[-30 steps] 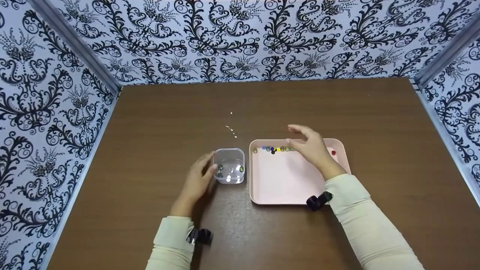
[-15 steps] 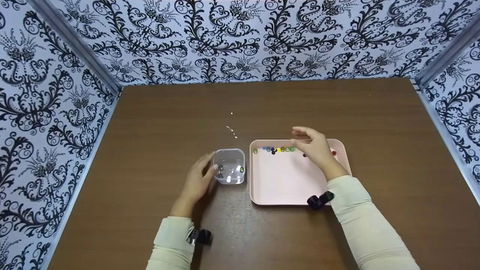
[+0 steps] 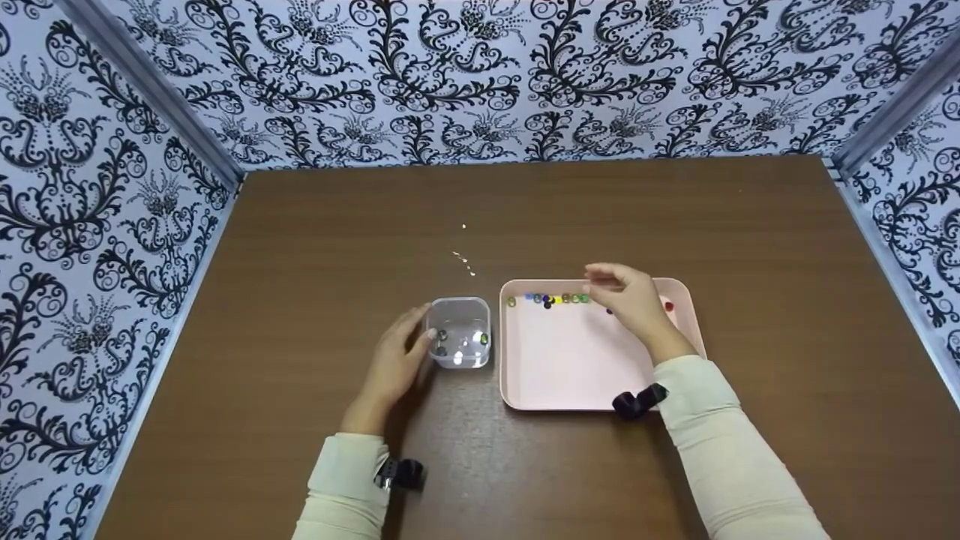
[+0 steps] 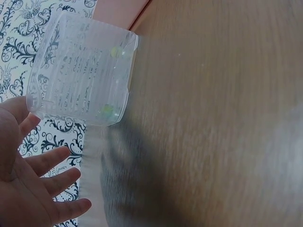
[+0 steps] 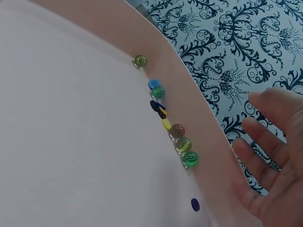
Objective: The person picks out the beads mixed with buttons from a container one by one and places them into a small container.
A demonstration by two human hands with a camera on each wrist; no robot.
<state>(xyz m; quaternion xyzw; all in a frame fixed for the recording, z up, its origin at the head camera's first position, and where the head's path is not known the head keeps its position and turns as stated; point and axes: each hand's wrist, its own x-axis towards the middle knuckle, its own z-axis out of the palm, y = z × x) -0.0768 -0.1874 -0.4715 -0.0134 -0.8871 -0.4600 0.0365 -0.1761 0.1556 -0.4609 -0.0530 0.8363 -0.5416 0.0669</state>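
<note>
My left hand point(image 3: 394, 367) touches the left side of a clear square plastic container point(image 3: 459, 300), thumb and forefinger at its rim. In the left wrist view, the other fingers point(image 4: 61, 182) are spread out. Several glass marbles point(image 3: 484, 339) lie inside the container. Over the far edge of a pink tray point(image 3: 570, 367) hovers my right hand point(image 3: 630, 300), fingers loosely bent with nothing seen between them. Along the tray's far wall lie several marbles point(image 5: 183, 144) and buttons point(image 5: 154, 84). A dark button point(image 5: 195, 204) lies apart from that row, near my right hand.
A red button point(image 3: 669, 306) lies at the tray's far right, beside my right hand. The tray stands just right of the container on a brown wooden table point(image 3: 337, 240). Patterned panels point(image 3: 480, 82) close off the back and sides.
My right hand has shifted slightly right and then nearer, uncovering a green marble and the dark button. My left hand and the container have stayed where they were.
</note>
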